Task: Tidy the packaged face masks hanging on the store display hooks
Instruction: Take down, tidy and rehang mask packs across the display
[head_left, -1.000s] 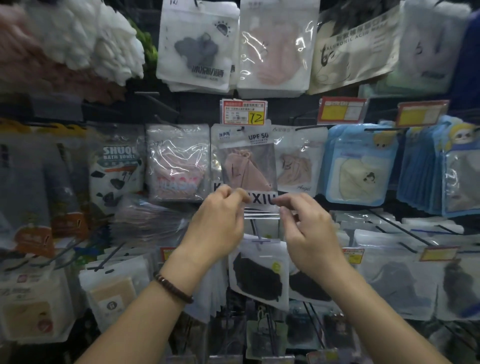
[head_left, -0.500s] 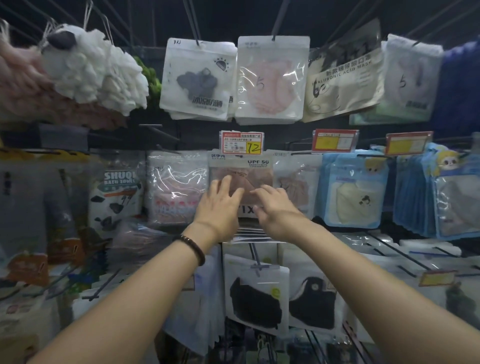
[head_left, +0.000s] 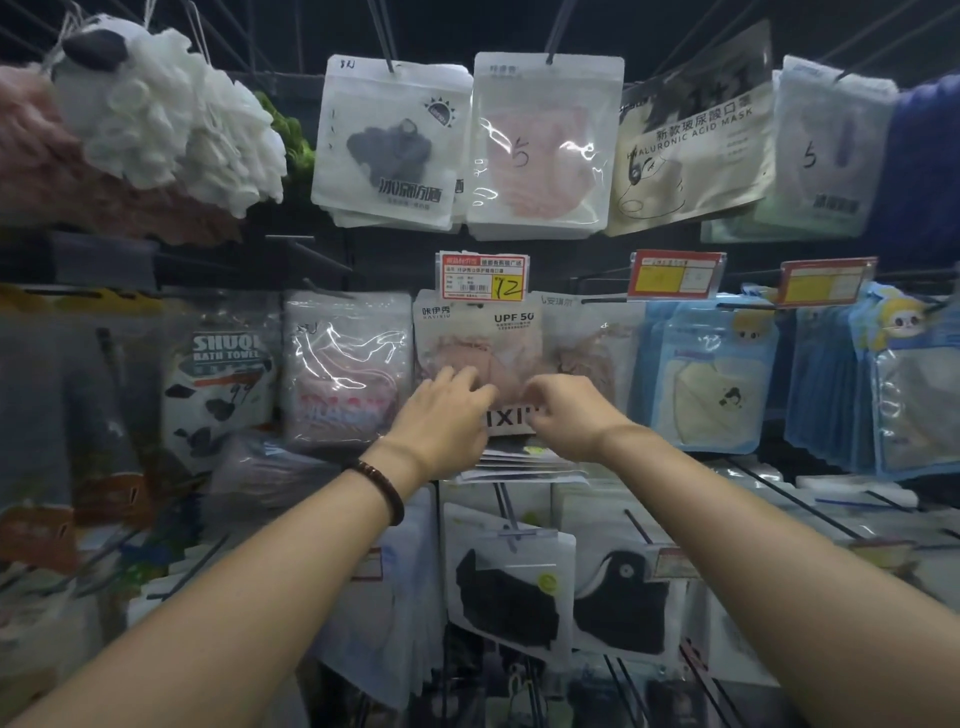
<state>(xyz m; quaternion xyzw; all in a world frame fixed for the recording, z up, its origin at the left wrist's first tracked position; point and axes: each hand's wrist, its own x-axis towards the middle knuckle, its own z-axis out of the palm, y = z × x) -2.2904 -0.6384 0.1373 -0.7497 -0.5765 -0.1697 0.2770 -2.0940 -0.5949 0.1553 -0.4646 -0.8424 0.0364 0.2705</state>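
Hands (head_left: 443, 415) outstretched, close together.

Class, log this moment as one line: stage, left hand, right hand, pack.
stage: straightening | left hand: fingers flat on UPF 50 mask pack | right hand: curled against it, grip unclear | pack: hanging

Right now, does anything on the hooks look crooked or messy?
Yes. The beige mask pack in the top row hangs tilted, unlike its straight neighbours. In the middle row, the stacked packs behind the pink mask pack stick out below it in an uneven fan.
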